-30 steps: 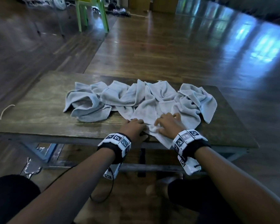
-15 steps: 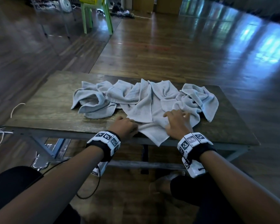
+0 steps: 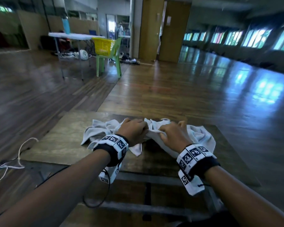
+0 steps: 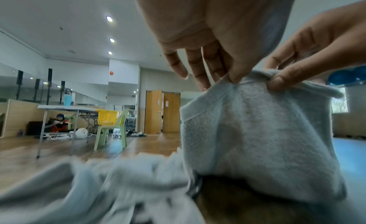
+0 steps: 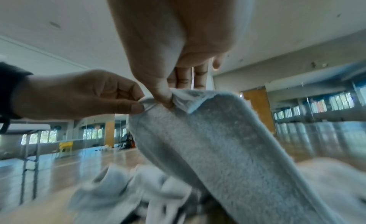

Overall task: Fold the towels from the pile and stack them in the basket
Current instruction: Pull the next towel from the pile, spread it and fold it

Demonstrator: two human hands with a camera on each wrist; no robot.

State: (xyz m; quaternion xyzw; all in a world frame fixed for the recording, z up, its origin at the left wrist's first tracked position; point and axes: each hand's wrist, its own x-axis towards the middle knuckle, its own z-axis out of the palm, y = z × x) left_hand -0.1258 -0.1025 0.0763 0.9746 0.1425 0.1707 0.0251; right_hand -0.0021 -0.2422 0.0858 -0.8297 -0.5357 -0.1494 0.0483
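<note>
Both hands — left hand [image 3: 132,130], right hand [image 3: 172,134] — pinch one towel [image 4: 257,141]; only wrist views show fingertips.

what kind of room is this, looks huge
Probably a dance studio or activity hall: a wide glossy wooden floor, a long row of windows on one side, and blue exercise balls near the wall.

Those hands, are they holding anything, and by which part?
Both the left hand and the right hand pinch one grey towel at its top edge, close together.
</note>
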